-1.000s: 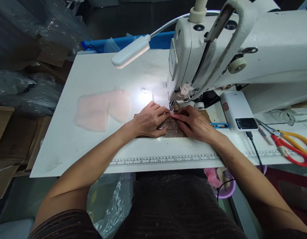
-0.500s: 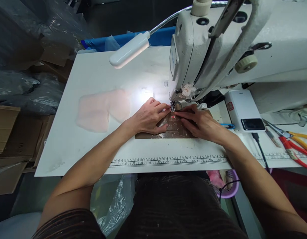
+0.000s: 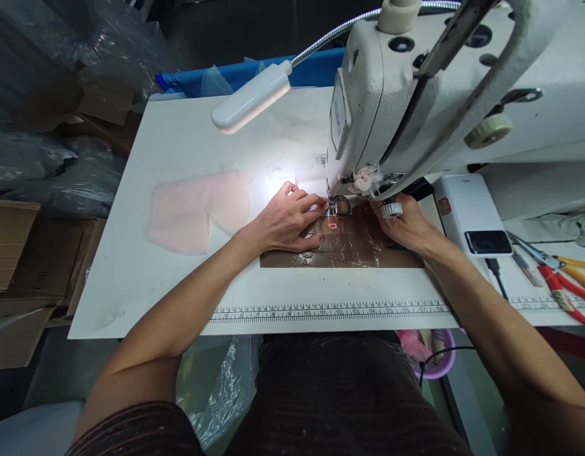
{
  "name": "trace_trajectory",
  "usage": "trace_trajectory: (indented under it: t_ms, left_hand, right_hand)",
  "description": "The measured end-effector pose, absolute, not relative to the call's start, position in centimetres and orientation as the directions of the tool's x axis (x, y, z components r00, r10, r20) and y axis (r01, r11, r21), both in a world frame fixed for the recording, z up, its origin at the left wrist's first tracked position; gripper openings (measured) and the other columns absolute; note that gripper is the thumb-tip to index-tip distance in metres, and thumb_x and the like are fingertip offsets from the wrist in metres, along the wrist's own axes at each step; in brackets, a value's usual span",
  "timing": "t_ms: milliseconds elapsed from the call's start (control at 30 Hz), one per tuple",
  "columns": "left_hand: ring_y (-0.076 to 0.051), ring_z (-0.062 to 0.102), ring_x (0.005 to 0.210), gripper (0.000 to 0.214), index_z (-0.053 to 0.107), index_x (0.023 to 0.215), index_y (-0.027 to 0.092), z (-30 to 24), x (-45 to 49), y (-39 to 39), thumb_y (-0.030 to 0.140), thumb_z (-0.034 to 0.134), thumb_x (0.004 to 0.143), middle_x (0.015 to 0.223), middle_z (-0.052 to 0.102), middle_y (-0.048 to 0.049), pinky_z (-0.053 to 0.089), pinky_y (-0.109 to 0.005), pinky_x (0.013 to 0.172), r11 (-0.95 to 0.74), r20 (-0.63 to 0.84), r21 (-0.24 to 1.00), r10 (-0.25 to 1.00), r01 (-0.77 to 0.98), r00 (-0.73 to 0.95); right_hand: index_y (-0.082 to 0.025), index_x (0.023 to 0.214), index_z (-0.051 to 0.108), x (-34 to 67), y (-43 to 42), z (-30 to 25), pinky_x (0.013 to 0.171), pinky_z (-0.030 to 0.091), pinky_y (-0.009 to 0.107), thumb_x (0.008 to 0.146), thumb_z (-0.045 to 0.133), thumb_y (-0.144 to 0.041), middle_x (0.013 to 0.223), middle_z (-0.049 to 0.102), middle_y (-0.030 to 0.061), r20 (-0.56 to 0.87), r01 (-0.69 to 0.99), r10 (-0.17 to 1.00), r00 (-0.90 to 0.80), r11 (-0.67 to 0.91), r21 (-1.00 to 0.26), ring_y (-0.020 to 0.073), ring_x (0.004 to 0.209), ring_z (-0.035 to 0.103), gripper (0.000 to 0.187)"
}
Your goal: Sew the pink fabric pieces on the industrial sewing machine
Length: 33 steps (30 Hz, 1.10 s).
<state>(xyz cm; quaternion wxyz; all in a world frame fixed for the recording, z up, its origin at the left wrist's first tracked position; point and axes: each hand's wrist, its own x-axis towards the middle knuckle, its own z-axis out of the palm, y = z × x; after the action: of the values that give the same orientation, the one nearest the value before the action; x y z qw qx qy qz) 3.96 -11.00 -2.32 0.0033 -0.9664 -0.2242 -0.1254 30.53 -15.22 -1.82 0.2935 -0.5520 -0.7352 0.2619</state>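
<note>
A shiny brown sheet (image 3: 354, 250) lies flat on the white table under the sewing machine (image 3: 368, 95). On it, just in front of the presser foot (image 3: 333, 206), sits a small white patch with a red mark (image 3: 333, 226). My left hand (image 3: 292, 218) rests open on the sheet's left part, fingertips beside the foot and thumb stretched out. At the sheet's far right edge, my right hand (image 3: 404, 225) has its fingers curled in; a machine knob and the machine head partly cover them, so what they grip is hidden.
A lit lamp (image 3: 249, 98) hangs over the table. Pale pink cut pieces (image 3: 192, 212) lie left. On the right are a white device with a dark screen (image 3: 473, 215) and red- and yellow-handled tools (image 3: 563, 285). A printed ruler (image 3: 330, 311) runs along the front edge.
My right hand has moved right and away from the presser foot, curling its fingers and uncovering the sheet's right part. My left hand stays in place. The view has shifted slightly.
</note>
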Motion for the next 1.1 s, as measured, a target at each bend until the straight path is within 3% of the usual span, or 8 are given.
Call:
trace_trajectory:
  t_ms: [167,333,500,667,800,900,1000,1100]
  left_hand:
    - [-0.029,0.061,0.098,0.041,0.063,0.125,0.02,-2.5,4.0,-11.1,0.04,0.05,0.091,0.126,0.065,-0.0138,0.042,-0.049,0.087,-0.892,0.24,0.07,0.45,0.446,0.86]
    - [-0.032,0.059,0.11,0.046,0.057,0.13,0.014,-2.2,4.0,-11.5,0.04,0.048,0.093,0.131,0.061,-0.0187,0.04,-0.052,0.097,-0.876,0.237,0.091,0.481,0.474,0.844]
    - [-0.035,0.05,0.131,0.056,0.049,0.138,0.007,-2.4,3.9,-11.6,0.044,0.045,0.096,0.144,0.052,-0.0212,0.032,-0.052,0.113,-0.839,0.19,0.144,0.543,0.524,0.818]
    - [-0.037,0.041,0.142,0.052,0.049,0.136,0.01,-2.5,3.9,-12.4,0.047,0.043,0.1,0.151,0.047,-0.0199,0.03,-0.056,0.116,-0.751,0.195,0.157,0.66,0.641,0.725]
    - [-0.036,0.051,0.132,0.043,0.055,0.127,0.011,-1.7,3.3,-12.5,0.042,0.041,0.102,0.148,0.05,-0.0204,0.04,-0.055,0.107,-0.729,0.196,0.133,0.683,0.671,0.704]
    - [-0.029,0.061,0.117,0.029,0.06,0.117,0.015,-1.1,3.1,-10.8,0.022,0.04,0.098,0.139,0.059,-0.0158,0.047,-0.047,0.095,-0.744,0.221,0.109,0.665,0.659,0.714]
    - [-0.023,0.064,0.107,0.038,0.065,0.111,0.02,-1.0,3.8,-7.9,0.003,0.042,0.085,0.121,0.068,-0.0099,0.049,-0.04,0.09,-0.84,0.194,0.102,0.542,0.532,0.818]
    - [-0.021,0.066,0.093,0.039,0.068,0.099,0.021,-0.9,4.7,-5.4,-0.001,0.044,0.078,0.105,0.071,-0.0077,0.048,-0.039,0.087,-0.905,0.139,-0.004,0.421,0.426,0.896]
  right_hand:
    - [-0.02,0.078,0.055,30.1,-16.3,-1.8,0.079,0.052,0.04,0.098,0.027,-0.069,0.084,0.058,0.0094,0.2,0.611,0.933,-0.3,0.349,-0.71,0.0237,0.086,0.058,0.06]
    - [-0.022,0.073,0.055,30.2,-16.5,-1.6,0.08,0.051,0.04,0.1,0.028,-0.062,0.08,0.059,0.0087,0.183,0.678,0.949,-0.258,0.313,-0.665,0.0242,0.088,0.058,0.057]
    - [-0.022,0.081,0.062,30.5,-16.3,-2.4,0.074,0.052,0.037,0.099,0.039,-0.047,0.081,0.061,0.0071,0.194,0.721,0.961,-0.198,0.277,-0.635,0.0231,0.083,0.059,0.038]
    - [-0.021,0.095,0.065,30.1,-17.0,-3.0,0.073,0.053,0.036,0.095,0.045,-0.035,0.086,0.063,0.0073,0.272,0.746,0.94,-0.205,0.33,-0.579,0.0229,0.081,0.06,0.025]
    - [-0.02,0.104,0.064,30.0,-17.3,-3.4,0.077,0.054,0.038,0.094,0.047,-0.034,0.087,0.064,0.0072,0.28,0.748,0.937,-0.21,0.339,-0.571,0.0239,0.087,0.062,0.024]
    - [-0.022,0.093,0.065,30.1,-16.9,-3.7,0.081,0.054,0.039,0.092,0.049,-0.034,0.089,0.065,0.0072,0.286,0.722,0.936,-0.204,0.341,-0.602,0.0251,0.094,0.062,0.02]
    - [-0.023,0.083,0.063,30.2,-16.3,-3.8,0.075,0.054,0.037,0.089,0.054,-0.038,0.087,0.066,0.0068,0.236,0.672,0.963,-0.133,0.262,-0.693,0.0245,0.087,0.063,0.019]
    - [-0.022,0.081,0.061,30.5,-16.1,-3.4,0.064,0.051,0.033,0.089,0.054,-0.042,0.079,0.065,0.005,0.127,0.553,0.99,-0.053,0.135,-0.822,0.0208,0.072,0.061,0.023]
